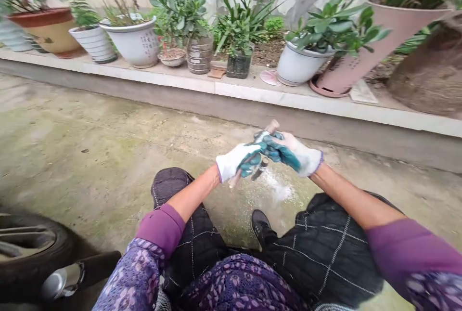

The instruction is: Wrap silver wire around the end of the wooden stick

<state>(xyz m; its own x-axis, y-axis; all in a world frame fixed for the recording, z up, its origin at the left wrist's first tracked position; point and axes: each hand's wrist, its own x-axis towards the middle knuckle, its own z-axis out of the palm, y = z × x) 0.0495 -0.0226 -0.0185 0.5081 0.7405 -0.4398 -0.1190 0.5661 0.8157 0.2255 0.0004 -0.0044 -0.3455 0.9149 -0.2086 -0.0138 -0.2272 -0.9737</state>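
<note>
Together: left hand (pixel 242 159), right hand (pixel 290 152), teal-coated gloves (pixel 289 158), around pale cylindrical stick (pixel 273 126).

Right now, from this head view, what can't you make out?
All in the head view:
Middle of the pale rod: hidden by the left hand and right hand.
Short dark object below them: blurred, identity unclear.
Writing on the lettered white flowerpot: too small, blurred.
Rest of the wheel: cut off by the left edge.

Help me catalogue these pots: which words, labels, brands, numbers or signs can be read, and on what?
Round white ceramic pot: small dark and reddish markings, too blurred to read.
Tall, tapered pink pot: dark character-like marks, also too blurred to read.
I can read no text anywhere else.
</note>
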